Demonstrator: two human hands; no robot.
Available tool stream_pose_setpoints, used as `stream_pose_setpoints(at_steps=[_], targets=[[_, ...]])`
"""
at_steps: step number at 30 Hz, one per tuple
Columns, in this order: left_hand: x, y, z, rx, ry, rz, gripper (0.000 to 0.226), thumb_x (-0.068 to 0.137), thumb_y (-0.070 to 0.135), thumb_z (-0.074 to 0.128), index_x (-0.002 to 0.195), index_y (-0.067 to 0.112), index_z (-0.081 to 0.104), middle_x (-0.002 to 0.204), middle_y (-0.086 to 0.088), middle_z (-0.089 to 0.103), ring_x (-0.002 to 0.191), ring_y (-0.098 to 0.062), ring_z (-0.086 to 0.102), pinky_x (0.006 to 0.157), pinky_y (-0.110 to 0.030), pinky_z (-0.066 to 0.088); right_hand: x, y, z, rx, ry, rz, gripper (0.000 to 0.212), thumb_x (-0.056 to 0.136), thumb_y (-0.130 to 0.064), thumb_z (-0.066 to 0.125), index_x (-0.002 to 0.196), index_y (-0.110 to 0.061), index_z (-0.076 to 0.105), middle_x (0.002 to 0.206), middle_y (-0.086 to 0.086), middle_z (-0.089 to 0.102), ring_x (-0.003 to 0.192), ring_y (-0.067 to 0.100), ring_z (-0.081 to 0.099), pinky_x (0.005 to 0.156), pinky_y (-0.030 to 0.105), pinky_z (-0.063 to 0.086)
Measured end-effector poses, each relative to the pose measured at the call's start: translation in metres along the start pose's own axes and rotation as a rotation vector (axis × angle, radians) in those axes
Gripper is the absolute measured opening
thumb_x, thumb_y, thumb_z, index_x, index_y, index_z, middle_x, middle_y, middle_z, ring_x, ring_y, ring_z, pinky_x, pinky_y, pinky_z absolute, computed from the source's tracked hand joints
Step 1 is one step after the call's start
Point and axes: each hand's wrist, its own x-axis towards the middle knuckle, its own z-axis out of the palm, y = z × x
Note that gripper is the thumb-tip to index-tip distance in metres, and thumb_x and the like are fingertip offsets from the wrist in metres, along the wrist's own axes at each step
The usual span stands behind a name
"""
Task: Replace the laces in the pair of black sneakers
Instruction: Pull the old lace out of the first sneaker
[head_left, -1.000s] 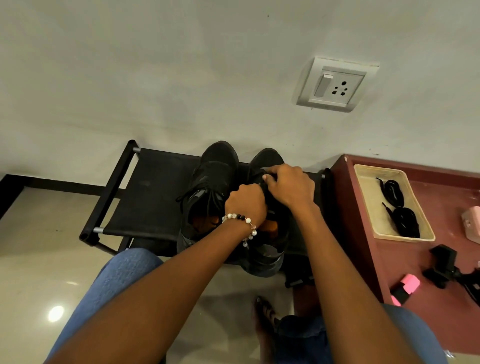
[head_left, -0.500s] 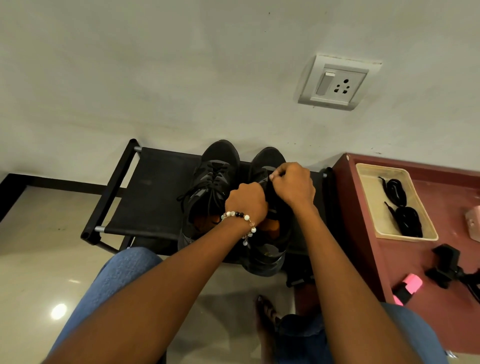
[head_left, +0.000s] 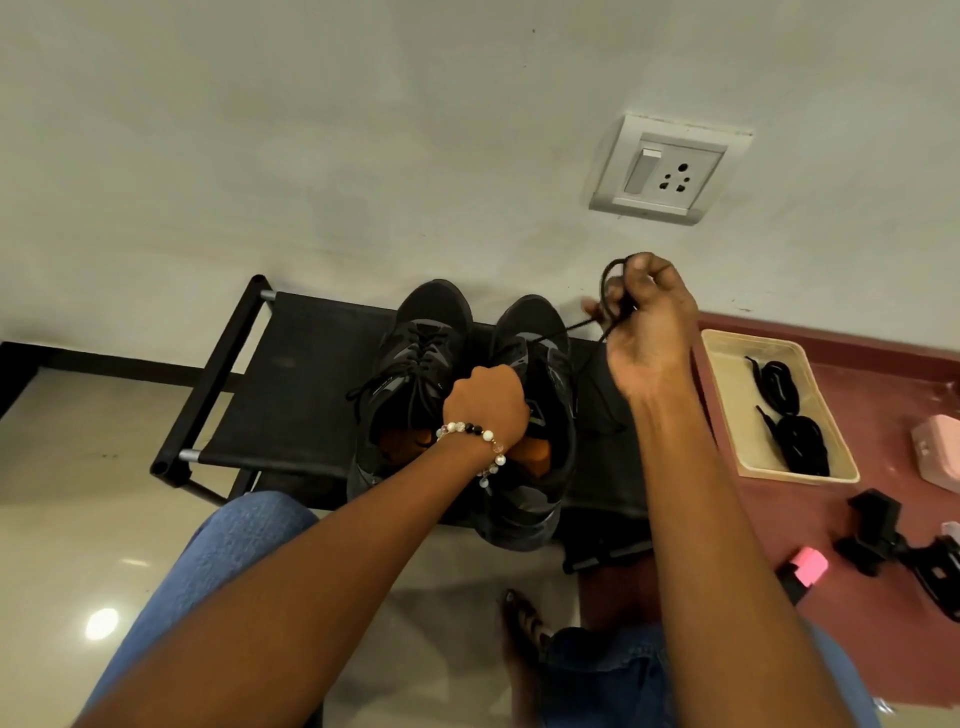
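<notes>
Two black sneakers stand side by side on a black fabric rack, toes toward the wall. The left sneaker is laced. My left hand, with a bead bracelet at the wrist, grips the tongue area of the right sneaker. My right hand is raised to the right of that shoe and pinches its black lace, which runs taut from the eyelets up to a loop above my fingers. A beige tray on the right holds two coiled black laces.
A red-brown table at the right carries the tray, a pink box, a pink-and-black object and a black clamp-like device. A wall socket sits above. My knees in jeans and a bare foot are below, on glossy floor tiles.
My right hand has lifted up and to the right, away from the right sneaker, drawing the black lace out with it. My left hand has stayed on the shoe.
</notes>
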Motion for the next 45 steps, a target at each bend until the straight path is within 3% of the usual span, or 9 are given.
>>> stream_pose_setpoints(at_steps=[8,14,22,25,29,32,35,41,45], targets=[[0.002,0.001,0.002,0.0,-0.003,0.003,0.023,0.097,0.023,0.052,0.109,0.004,0.056,0.113,-0.017,0.057,0.103,-0.037,0.057,0.069,-0.035,0.041,0.003,0.048,0.0,-1.44,-0.253,-0.168,0.027,0.091,-0.024,0.064,0.117,-0.018,0.07,0.118,0.008,0.067,0.104,0.023,0.064,0.092,0.037,0.052],[0.002,0.0,0.002,0.017,0.009,-0.002,0.02,0.098,0.019,0.048,0.11,0.004,0.057,0.113,-0.016,0.057,0.103,-0.036,0.058,0.069,-0.034,0.041,-0.002,0.059,0.003,-1.69,-0.211,-0.127,0.027,0.095,-0.028,0.06,0.11,-0.009,0.07,0.115,0.015,0.056,0.097,0.035,0.06,0.076,0.038,0.048],[0.002,0.001,0.004,0.017,0.009,-0.011,0.022,0.098,0.02,0.05,0.111,0.005,0.057,0.115,-0.016,0.057,0.106,-0.036,0.057,0.069,-0.034,0.04,-0.003,0.048,0.006,-1.319,-0.055,0.009,0.021,0.094,-0.024,0.058,0.086,-0.008,0.068,0.084,0.005,0.064,0.086,0.025,0.061,0.069,0.035,0.047],[0.002,0.0,0.005,0.007,0.009,-0.002,0.02,0.098,0.021,0.05,0.107,0.004,0.058,0.112,-0.016,0.058,0.104,-0.037,0.058,0.068,-0.035,0.041,0.0,0.04,0.006,-0.881,0.025,0.104,0.021,0.097,-0.022,0.054,0.091,-0.008,0.068,0.083,0.004,0.067,0.075,0.017,0.061,0.065,0.034,0.052],[0.002,0.0,0.004,0.005,0.008,0.005,0.021,0.098,0.022,0.05,0.106,0.005,0.058,0.112,-0.016,0.058,0.102,-0.037,0.058,0.068,-0.035,0.042,-0.003,0.008,0.006,-0.11,-0.016,0.106,0.018,0.102,-0.015,0.043,0.089,-0.015,0.056,0.096,0.012,0.07,0.065,0.009,0.051,0.047,0.021,0.028],[0.001,0.0,0.004,0.012,0.01,0.011,0.022,0.097,0.023,0.051,0.108,0.005,0.058,0.113,-0.015,0.057,0.103,-0.036,0.058,0.069,-0.035,0.041,0.0,-0.004,0.004,0.091,-0.022,0.06,0.019,0.102,-0.018,0.046,0.084,-0.016,0.052,0.077,0.007,0.061,0.064,0.012,0.051,0.047,0.021,0.029],[0.001,0.0,0.003,0.006,0.006,0.011,0.021,0.097,0.022,0.051,0.107,0.005,0.058,0.112,-0.015,0.058,0.102,-0.036,0.058,0.069,-0.035,0.042,0.0,0.006,0.005,-0.333,0.026,-0.046,0.014,0.099,-0.021,0.055,0.086,-0.015,0.057,0.067,-0.001,0.055,0.061,0.009,0.05,0.05,0.02,0.035],[0.0,0.0,0.002,-0.006,0.0,0.003,0.02,0.097,0.021,0.051,0.106,0.005,0.058,0.112,-0.016,0.057,0.102,-0.036,0.057,0.068,-0.035,0.041,0.009,0.052,-0.002,-1.467,-0.22,-0.225,0.023,0.088,-0.015,0.067,0.109,-0.007,0.07,0.107,0.013,0.067,0.099,0.028,0.063,0.082,0.028,0.048],[0.001,-0.001,0.001,-0.015,-0.01,-0.009,0.02,0.097,0.02,0.051,0.108,0.005,0.057,0.114,-0.016,0.056,0.104,-0.036,0.057,0.069,-0.035,0.041,0.005,0.063,0.003,-1.703,-0.343,-0.252,0.019,0.089,-0.012,0.063,0.102,0.001,0.07,0.106,0.022,0.058,0.099,0.037,0.057,0.073,0.036,0.047]])
